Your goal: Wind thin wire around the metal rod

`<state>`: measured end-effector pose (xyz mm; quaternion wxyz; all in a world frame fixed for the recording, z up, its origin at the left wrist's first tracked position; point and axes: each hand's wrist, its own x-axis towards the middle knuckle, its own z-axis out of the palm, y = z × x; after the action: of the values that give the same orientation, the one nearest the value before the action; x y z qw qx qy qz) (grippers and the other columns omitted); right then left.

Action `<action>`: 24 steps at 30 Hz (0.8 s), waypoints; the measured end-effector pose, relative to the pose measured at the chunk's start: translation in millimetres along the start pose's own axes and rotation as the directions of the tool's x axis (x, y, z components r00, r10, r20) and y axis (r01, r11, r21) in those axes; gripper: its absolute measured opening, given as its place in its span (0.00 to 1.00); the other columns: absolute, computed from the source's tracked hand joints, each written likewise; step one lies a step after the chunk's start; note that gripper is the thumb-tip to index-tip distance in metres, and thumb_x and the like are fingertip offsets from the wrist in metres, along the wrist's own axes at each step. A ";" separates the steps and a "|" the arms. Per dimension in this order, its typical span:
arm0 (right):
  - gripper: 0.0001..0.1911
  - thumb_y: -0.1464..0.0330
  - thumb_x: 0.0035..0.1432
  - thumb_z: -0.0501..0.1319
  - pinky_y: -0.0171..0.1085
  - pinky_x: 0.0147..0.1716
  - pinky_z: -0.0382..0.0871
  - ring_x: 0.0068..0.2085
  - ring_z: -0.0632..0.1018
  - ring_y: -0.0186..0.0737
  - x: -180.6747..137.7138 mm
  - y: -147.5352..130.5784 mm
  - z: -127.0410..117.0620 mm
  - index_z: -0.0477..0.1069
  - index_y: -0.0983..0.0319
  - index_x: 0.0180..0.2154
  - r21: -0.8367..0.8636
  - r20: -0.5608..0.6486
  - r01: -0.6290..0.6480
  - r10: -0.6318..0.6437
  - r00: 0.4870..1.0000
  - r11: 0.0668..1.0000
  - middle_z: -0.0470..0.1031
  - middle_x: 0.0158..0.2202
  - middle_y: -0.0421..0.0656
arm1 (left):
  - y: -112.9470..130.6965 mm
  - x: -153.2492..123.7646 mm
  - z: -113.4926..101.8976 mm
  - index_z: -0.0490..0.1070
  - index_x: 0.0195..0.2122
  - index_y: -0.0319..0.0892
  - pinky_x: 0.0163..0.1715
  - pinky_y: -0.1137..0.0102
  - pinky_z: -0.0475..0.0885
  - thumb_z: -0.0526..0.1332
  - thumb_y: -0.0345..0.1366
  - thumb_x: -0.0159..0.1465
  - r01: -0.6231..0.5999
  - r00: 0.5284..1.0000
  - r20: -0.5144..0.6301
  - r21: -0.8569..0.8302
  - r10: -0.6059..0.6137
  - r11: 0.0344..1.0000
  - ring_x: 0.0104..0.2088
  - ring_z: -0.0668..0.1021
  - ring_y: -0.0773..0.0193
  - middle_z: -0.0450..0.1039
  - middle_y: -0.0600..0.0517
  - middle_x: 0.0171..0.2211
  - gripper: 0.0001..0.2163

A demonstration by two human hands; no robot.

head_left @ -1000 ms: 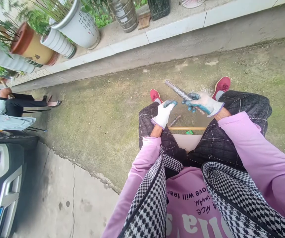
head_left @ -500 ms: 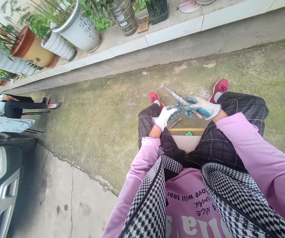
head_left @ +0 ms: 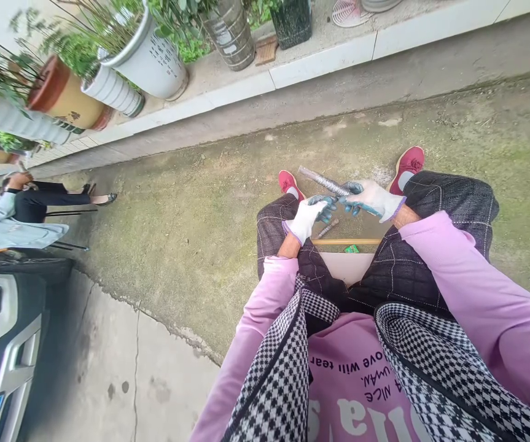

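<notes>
A stick wrapped in shiny silvery wire or thread (head_left: 323,180) slants up to the left above the ground. My right hand (head_left: 370,200), in a white glove with blue-green coated fingers, is wrapped round its lower part. My left hand (head_left: 313,216), gloved the same way, is curled just below the stick with its fingertips pressed together. Whatever lies between those fingertips is too small to make out. Beneath the hands, a shorter wrapped stick (head_left: 328,229) lies near a yellowish wooden rod (head_left: 345,242). A small green packet (head_left: 351,248) sits beside that rod.
Between my knees is a pale flat surface (head_left: 345,267). Potted plants, among them a white pot (head_left: 154,64), line a tiled ledge (head_left: 246,86) ahead. At the left, a seated person (head_left: 25,212) is near a parked car (head_left: 2,344).
My right hand has shifted slightly left along with the wrapped stick, bringing it closer to my left hand. The stick's upper end sits a little lower. The seated person's hand has risen.
</notes>
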<state>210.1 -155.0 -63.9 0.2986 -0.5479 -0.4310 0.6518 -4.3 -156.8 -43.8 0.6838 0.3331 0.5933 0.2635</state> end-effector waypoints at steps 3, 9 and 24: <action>0.13 0.72 0.54 0.83 0.32 0.24 0.78 0.29 0.81 0.39 0.0 -0.9 0.0 0.80 0.60 0.36 0.011 -0.023 -0.015 0.015 1.000 1.000 0.81 0.30 0.38 | 1.7 0.7 -0.2 0.80 0.38 0.36 0.26 0.73 0.76 0.72 0.24 0.68 0.035 0.999 0.020 -0.025 -0.034 0.999 0.21 0.78 0.70 0.83 0.52 0.28 0.03; 0.12 0.73 0.57 0.82 0.32 0.23 0.78 0.29 0.80 0.38 -0.9 -1.5 0.3 0.80 0.60 0.36 0.004 -0.020 -0.013 0.013 1.000 1.000 0.79 0.28 0.37 | -0.1 3.1 -0.8 0.78 0.37 0.38 0.28 0.73 0.73 0.71 0.25 0.69 0.048 0.999 -0.018 -0.027 -0.049 0.998 0.20 0.76 0.72 0.82 0.54 0.27 0.05; 0.15 0.74 0.59 0.84 0.29 0.21 0.78 0.27 0.80 0.35 -4.8 -7.9 1.8 0.79 0.61 0.36 -0.027 -0.039 -0.055 0.054 0.998 0.998 0.79 0.28 0.37 | -12.5 0.2 -5.4 0.86 0.51 0.45 0.51 0.70 0.75 0.69 0.34 0.78 -0.200 0.918 -0.027 0.830 0.396 0.521 0.51 0.88 0.58 0.90 0.48 0.49 0.05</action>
<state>208.7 -156.0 -54.6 0.2812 -0.5761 -0.4193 0.6428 -10.0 -163.9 -53.9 0.3305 0.6757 0.6498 0.1093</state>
